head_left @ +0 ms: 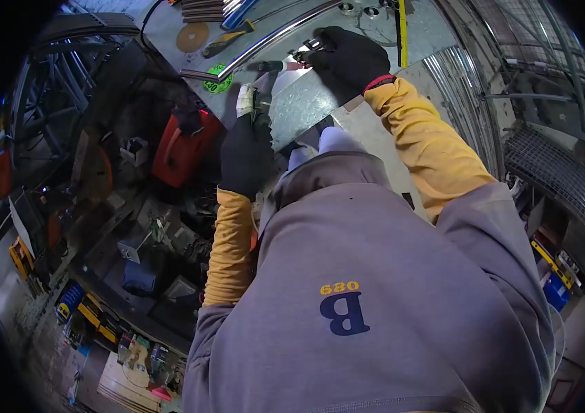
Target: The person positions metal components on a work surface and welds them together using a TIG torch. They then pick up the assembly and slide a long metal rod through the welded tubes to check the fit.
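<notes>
My left hand [246, 155], in a black glove, is closed around the pale wrapped handle of a TIG torch [245, 101]. The torch has a dark back cap and a pinkish nozzle pointing right, toward my other hand. My right hand [354, 58], also gloved in black, pinches a small shiny metal fitting [308, 48] just above the nozzle. A long bent metal tube [275, 36] lies on the metal worktable [306, 110] beyond both hands. Its bent end crosses a bright green round disc [218, 79].
Near the back are a brown disc [192, 37], a yellow-and-black hand tool [229, 38] and a yellow measuring strip [402, 34]. A red container [183, 148] stands low on the left. Metal strips [468, 89] and a wire grid [554, 172] are at the right.
</notes>
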`<action>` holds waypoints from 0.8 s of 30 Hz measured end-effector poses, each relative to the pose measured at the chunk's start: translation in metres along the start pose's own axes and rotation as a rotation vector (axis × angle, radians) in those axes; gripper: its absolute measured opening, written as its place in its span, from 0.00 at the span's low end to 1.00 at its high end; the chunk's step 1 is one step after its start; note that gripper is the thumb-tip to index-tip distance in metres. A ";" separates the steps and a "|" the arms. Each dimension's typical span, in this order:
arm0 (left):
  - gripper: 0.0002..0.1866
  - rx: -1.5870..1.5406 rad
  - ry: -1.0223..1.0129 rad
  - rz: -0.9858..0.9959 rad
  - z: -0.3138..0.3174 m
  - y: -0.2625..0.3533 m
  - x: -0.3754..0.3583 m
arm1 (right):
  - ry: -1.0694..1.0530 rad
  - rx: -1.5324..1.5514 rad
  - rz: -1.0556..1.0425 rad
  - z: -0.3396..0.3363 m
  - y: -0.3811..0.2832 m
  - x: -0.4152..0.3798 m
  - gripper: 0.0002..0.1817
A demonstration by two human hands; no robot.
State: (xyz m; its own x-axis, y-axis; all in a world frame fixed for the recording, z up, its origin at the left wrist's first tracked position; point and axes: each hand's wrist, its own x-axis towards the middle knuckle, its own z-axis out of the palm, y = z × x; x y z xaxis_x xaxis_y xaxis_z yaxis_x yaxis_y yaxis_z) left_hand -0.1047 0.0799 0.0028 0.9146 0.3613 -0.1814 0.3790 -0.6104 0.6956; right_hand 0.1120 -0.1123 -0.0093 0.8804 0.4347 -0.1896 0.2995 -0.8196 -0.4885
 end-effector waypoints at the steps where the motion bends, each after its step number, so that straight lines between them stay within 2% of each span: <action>1: 0.15 -0.066 -0.073 -0.086 -0.002 -0.004 0.002 | 0.001 0.003 -0.002 -0.003 -0.003 0.000 0.41; 3: 0.16 -0.122 -0.066 -0.094 -0.002 -0.009 0.004 | -0.056 0.030 0.048 -0.007 -0.007 -0.002 0.40; 5: 0.18 -0.332 -0.107 -0.185 -0.002 -0.014 0.006 | -0.035 0.017 0.039 -0.005 -0.006 -0.001 0.40; 12: 0.20 -0.284 -0.159 -0.260 -0.008 -0.009 0.008 | 0.048 -0.002 -0.032 0.003 0.000 -0.001 0.40; 14: 0.20 -0.230 -0.147 -0.202 -0.005 -0.015 0.008 | 0.045 0.002 -0.030 0.005 0.002 0.000 0.40; 18: 0.18 -0.261 -0.143 -0.238 -0.007 -0.010 0.007 | -0.021 0.002 0.015 -0.005 -0.006 -0.003 0.39; 20: 0.21 -0.598 -0.157 -0.401 -0.020 0.006 0.000 | -0.029 -0.002 0.021 -0.006 -0.010 -0.004 0.39; 21: 0.21 -0.596 -0.155 -0.396 -0.023 0.004 -0.005 | -0.035 -0.010 0.035 -0.008 -0.010 -0.004 0.39; 23: 0.29 -0.546 0.217 -0.025 -0.024 -0.013 -0.021 | -0.017 -0.011 0.018 -0.009 -0.007 -0.005 0.38; 24: 0.34 -0.562 0.219 -0.045 -0.024 -0.050 -0.032 | -0.005 -0.012 -0.002 -0.008 -0.006 -0.005 0.37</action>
State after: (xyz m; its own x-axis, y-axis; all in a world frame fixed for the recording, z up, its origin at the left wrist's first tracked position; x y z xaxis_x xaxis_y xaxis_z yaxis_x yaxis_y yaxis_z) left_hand -0.1560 0.1160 -0.0091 0.8269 0.5509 -0.1132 0.2297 -0.1471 0.9621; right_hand 0.1093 -0.1125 0.0016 0.8780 0.4381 -0.1929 0.3057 -0.8233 -0.4783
